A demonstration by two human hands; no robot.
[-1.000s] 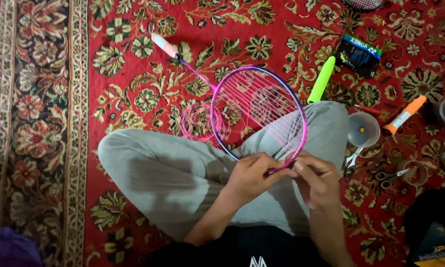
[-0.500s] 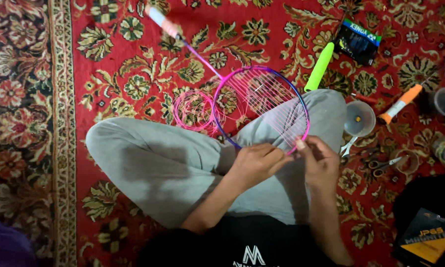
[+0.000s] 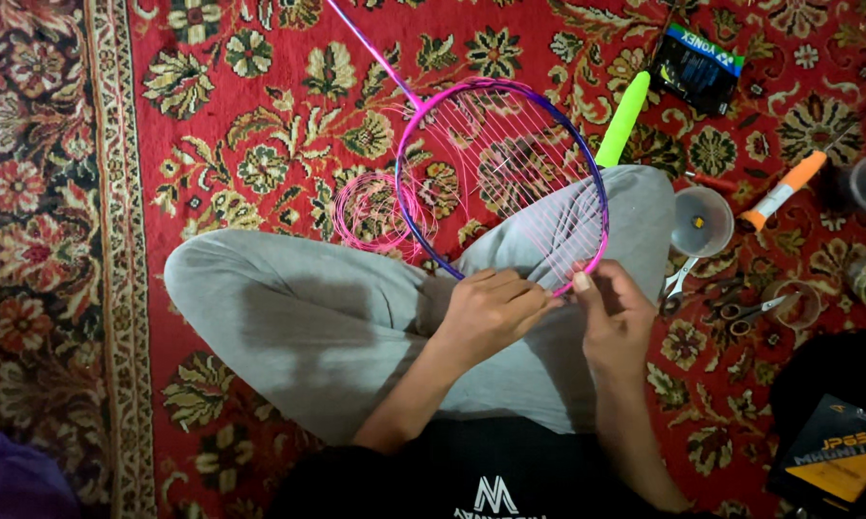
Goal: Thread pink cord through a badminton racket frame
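A pink and purple badminton racket (image 3: 409, 125) lies across my crossed legs in grey trousers (image 3: 298, 327), its head partly strung with pink string. My left hand (image 3: 491, 312) grips the near rim of the racket head. My right hand (image 3: 614, 317) pinches the rim and string right beside it, thumb up on the frame. A loose coil of pink string (image 3: 380, 213) lies on the carpet left of the racket head.
A red patterned carpet (image 3: 212, 135) covers the floor. To the right lie a lime-green grip (image 3: 623, 118), a dark packet (image 3: 699, 65), an orange-handled tool (image 3: 784, 187), clear plastic cups (image 3: 700, 221), scissors (image 3: 745, 309) and pliers (image 3: 675, 285). A black box (image 3: 837, 461) sits at the lower right.
The view has shifted, so the racket sits lower and more central. Both hands stay on the near rim, the right hand now lower on the frame.
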